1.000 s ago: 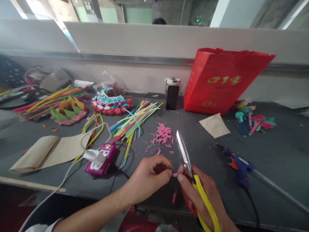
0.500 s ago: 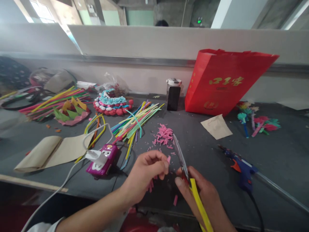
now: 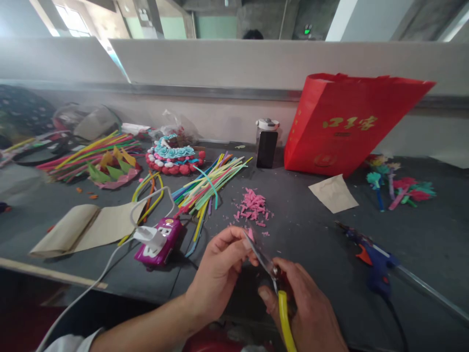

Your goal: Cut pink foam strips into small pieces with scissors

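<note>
My left hand (image 3: pixel 222 269) is closed, thumb and forefinger pinching a small pink piece (image 3: pixel 250 233) whose tip shows above the fingers. My right hand (image 3: pixel 302 303) is wrapped round a pair of scissors (image 3: pixel 285 318) with yellow handles. Their blades point up and left, the tip touching or right beside the pink piece at my left fingertips; I cannot tell which. Just beyond both hands lies a loose heap of pink clippings (image 3: pixel 252 204) on the dark table, with crumbs scattered about it.
Left of my hands sit a purple power socket (image 3: pixel 161 242) with a white plug and a brown paper roll (image 3: pixel 69 230). Colourful pipe cleaners (image 3: pixel 210 183) and a beaded wreath (image 3: pixel 174 159) lie behind. A glue gun (image 3: pixel 377 266), a red bag (image 3: pixel 348 127) and a phone (image 3: pixel 266 149) leaning against a bottle are further right.
The scissors have swung left, bringing their tip from beside the pink heap to the piece in my left fingers. The left hand keeps its pinch. The view has shifted slightly.
</note>
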Tool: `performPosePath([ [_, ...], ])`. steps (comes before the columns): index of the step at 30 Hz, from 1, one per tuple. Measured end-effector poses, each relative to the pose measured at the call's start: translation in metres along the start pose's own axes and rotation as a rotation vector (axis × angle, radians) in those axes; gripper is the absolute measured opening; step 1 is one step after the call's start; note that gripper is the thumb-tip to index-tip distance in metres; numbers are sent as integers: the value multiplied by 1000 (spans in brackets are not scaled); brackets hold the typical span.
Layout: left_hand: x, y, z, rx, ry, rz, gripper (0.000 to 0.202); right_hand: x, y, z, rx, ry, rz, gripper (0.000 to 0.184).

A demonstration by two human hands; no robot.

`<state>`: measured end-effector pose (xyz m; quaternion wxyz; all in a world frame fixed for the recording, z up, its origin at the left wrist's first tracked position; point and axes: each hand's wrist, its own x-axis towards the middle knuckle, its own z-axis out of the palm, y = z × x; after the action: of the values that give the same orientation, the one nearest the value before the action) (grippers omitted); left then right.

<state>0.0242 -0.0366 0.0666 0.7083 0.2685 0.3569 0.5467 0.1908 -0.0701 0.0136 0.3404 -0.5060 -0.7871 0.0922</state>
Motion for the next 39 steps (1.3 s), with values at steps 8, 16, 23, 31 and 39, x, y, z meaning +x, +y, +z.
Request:
performPosePath([
  [8,-1,-5,-1,-41,0,13,10,4,-3,1,-4,34,7,27],
  [16,0,-9,-2,-46,28,27,11,3,0,5,-76,59,-9,30],
  [23,0,-11,-1,-69,23,38,9,4,-3,4,-88,57,-1,32],
  [31,1,-12,-2,-41,45,39,11,3,0,5,-54,10,18,30],
  [39,1,-14,-4,-63,24,34,8,0,2,8,-72,16,-20,32],
])
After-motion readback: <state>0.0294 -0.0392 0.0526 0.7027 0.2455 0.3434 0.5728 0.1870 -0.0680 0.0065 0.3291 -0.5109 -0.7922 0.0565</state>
